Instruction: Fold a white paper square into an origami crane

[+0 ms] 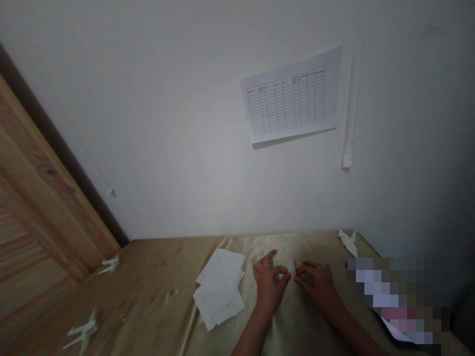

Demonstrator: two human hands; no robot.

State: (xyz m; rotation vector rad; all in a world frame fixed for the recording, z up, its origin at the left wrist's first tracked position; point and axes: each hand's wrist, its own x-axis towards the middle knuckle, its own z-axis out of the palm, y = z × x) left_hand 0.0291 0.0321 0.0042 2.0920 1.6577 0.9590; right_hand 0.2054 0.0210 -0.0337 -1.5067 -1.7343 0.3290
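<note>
A small folded piece of white paper (291, 267), narrow and pointed at the top, stands between my two hands over the cloth-covered table. My left hand (267, 282) pinches its lower left side between thumb and forefinger, the other fingers spread away. On the opposite side my right hand (316, 281) grips it the same way, thumb below and forefinger above. Left of my left hand lies a loose stack of white paper sheets (220, 287), one with a punched edge. The folds hidden behind my fingertips cannot be made out.
Folded paper birds lie around the table (156, 277): one (348, 242) at the back right, one (110, 264) at the far left, another (83, 332) at the front left. A pixelated object is at the right. A printed chart (291, 96) hangs on the wall behind.
</note>
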